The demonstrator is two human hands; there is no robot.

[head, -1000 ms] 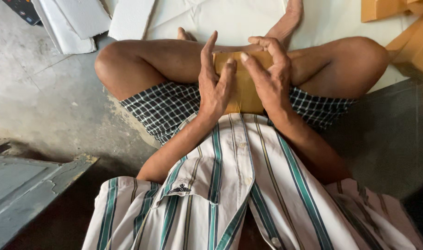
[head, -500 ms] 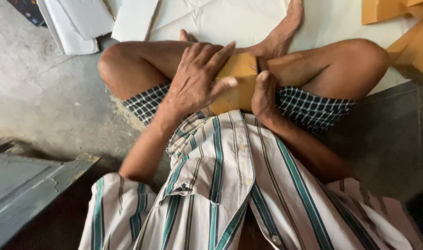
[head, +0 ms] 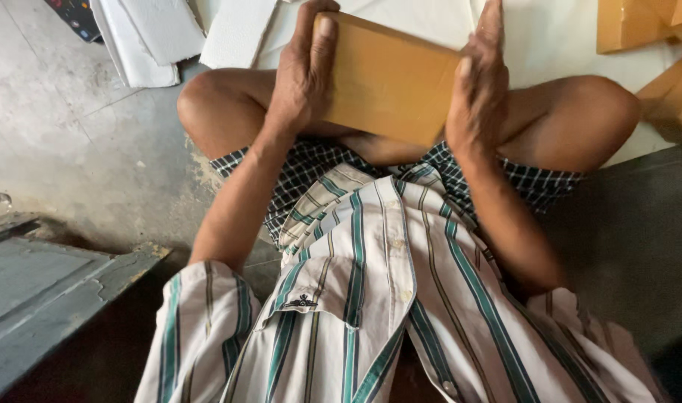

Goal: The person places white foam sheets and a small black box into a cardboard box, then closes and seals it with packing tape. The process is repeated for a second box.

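From my remote seat I read the scene off the flat tan cardboard box [head: 389,78], held up above the crossed bare legs. Far left of it, white foam sheets [head: 150,37] lie on the grey concrete floor [head: 57,149]. Just left of the box, my left hand [head: 302,75] clasps its left edge, thumb laid on the top face. The box sits between both hands, its long axis running left to right and tilting down toward the right; the face looks plain, smooth and unmarked. My right hand [head: 479,97] presses flat against its right end, fingers straight. Both hands touch it equally. Further right, more tan cardboard pieces [head: 654,30] rest on a white sheet [head: 550,37].
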